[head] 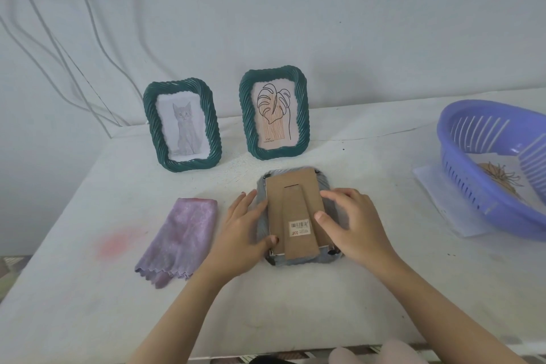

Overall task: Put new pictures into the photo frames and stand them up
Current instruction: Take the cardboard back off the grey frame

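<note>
Left hand (242, 230) lies straight-fingered along the face-down frame (324, 184), thumb on its cardboard back (298, 186). Right hand (351, 224) presses the opposite side; neither grips. That frame lies on the table (88, 289) before the cat frame (182, 124) and leaf frame (273, 112). Uneven pressing could, I judge, skew the picture inside.

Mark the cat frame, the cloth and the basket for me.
cat frame (177, 86): head view, top green border.
cloth (180, 233): head view, middle of fabric.
basket (469, 183): head view, slotted near wall.

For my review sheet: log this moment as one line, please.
left hand: on face-down frame | right hand: on cardboard backing | standing: cat frame, leaf frame
</note>
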`<state>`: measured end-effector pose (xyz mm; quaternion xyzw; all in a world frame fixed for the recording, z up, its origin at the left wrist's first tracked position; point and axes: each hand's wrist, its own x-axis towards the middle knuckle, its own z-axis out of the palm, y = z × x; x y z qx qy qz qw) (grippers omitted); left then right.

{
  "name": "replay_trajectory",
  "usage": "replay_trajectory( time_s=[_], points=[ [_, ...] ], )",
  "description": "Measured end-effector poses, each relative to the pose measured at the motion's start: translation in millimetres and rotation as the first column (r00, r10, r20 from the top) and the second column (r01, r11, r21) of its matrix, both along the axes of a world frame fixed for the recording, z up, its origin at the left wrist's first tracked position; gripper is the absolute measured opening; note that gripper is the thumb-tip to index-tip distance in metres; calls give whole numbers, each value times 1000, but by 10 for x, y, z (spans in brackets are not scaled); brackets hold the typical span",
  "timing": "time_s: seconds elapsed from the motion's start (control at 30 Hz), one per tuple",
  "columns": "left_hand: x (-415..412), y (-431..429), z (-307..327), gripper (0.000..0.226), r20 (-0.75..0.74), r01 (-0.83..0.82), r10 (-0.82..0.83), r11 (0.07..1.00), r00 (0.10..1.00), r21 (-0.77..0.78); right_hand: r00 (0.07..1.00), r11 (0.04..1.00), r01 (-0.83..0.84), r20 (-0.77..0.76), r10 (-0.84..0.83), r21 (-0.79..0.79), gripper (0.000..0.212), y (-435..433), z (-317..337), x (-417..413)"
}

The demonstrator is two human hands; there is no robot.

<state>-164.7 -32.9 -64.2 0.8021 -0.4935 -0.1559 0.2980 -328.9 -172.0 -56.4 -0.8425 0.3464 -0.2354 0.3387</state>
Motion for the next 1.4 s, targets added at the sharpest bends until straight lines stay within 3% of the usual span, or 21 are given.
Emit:
replay_trajectory(
  time_s=[0.17, 0.47, 0.67, 0.93, 1.27, 1.4],
  points=[
    [0, 33, -65, 71, -53, -18, 15, 999, 998, -51, 995, 982, 11, 93, -29, 189, 29, 6, 46, 57],
    [55, 80, -151, 93, -32, 24, -24, 1000, 999, 6, 987, 932, 102, 84, -139, 348, 27, -35, 61, 83],
    [59, 84, -142, 97, -53, 12, -11, 1000, 999, 25, 983, 923, 121, 87, -163, 366, 16, -30, 64, 68],
    [74, 88, -142, 91, -62, 7, -5, 999, 998, 34, 972, 882, 86, 155, -176, 463, 19, -35, 123, 113],
    [59, 79, -134, 88, -90, -17, 19, 1000, 996, 22, 971, 918, 158, 112, -211, 365, 17, -139, 174, 9],
    [50, 85, -132, 83, -86, -19, 20, 1000, 996, 13, 940, 886, 220, 153, -304, 408, 20, -252, 172, -75]
  ],
)
